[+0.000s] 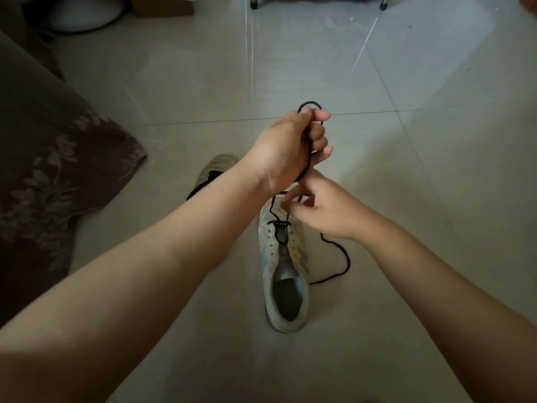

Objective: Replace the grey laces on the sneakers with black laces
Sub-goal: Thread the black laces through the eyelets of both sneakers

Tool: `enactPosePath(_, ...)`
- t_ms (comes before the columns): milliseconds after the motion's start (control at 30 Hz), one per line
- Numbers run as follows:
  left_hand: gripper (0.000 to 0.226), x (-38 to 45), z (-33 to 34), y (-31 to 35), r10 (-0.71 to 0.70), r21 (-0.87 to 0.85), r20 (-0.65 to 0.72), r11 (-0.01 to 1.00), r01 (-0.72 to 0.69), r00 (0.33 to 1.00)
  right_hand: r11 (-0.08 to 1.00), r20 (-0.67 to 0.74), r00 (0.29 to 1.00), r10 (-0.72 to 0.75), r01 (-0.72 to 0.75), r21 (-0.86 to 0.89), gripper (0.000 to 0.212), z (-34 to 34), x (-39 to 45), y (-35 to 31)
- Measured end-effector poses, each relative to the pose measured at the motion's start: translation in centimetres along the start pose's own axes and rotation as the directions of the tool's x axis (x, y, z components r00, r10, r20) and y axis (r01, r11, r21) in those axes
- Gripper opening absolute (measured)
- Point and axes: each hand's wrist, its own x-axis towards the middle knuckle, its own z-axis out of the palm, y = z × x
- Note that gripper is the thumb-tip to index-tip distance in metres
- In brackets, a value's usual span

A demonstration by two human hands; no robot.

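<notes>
A pale sneaker (286, 286) stands on the tiled floor, heel toward me, with a black lace (345, 263) threaded through its lowest eyelets near the toe. My left hand (287, 146) is raised above the toe and grips a strand of that lace, which loops out past its fingers. My right hand (322, 207) pinches the lace just over the front of the shoe. One loose end trails on the floor to the shoe's right. A second sneaker (216, 170) with black lacing lies behind my left forearm, mostly hidden.
A dark brown patterned cloth (49, 158) covers furniture along the left. At the far top stand a cardboard box (162, 5), a white round object (84, 13) and metal chair legs (383, 2). Bare floor tiles stretch to the right.
</notes>
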Motion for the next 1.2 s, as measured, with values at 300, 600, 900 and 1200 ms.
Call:
enactPosePath(300,0.050,-3.4,-5.6,-1.3,-0.167,0.768,0.061,0.638,0.060,0.984,0.850,-0.182,0.976,0.119,-0.005,0.527,0.022,-0.4,0.5,0.4)
enactPosePath(600,0.015,-5.4,-9.5,-4.0,-0.094,0.852,0.018,0.523,0.034,0.995,0.704,-0.269,0.940,0.212,0.043,0.708,0.022,-0.4,1.9,0.1)
enactPosePath(900,0.011,-4.6,-11.4,-6.1,0.064,0.578,-0.506,0.765,0.283,0.860,0.867,-0.021,0.966,0.257,-0.240,-0.436,0.047,3.8,0.8,6.1)
enactPosePath(1200,0.014,-4.5,-11.4,-6.3,0.034,0.531,-0.481,0.806,0.260,0.876,0.937,-0.198,0.968,0.151,-0.204,-0.283,0.037,5.2,1.4,7.0)
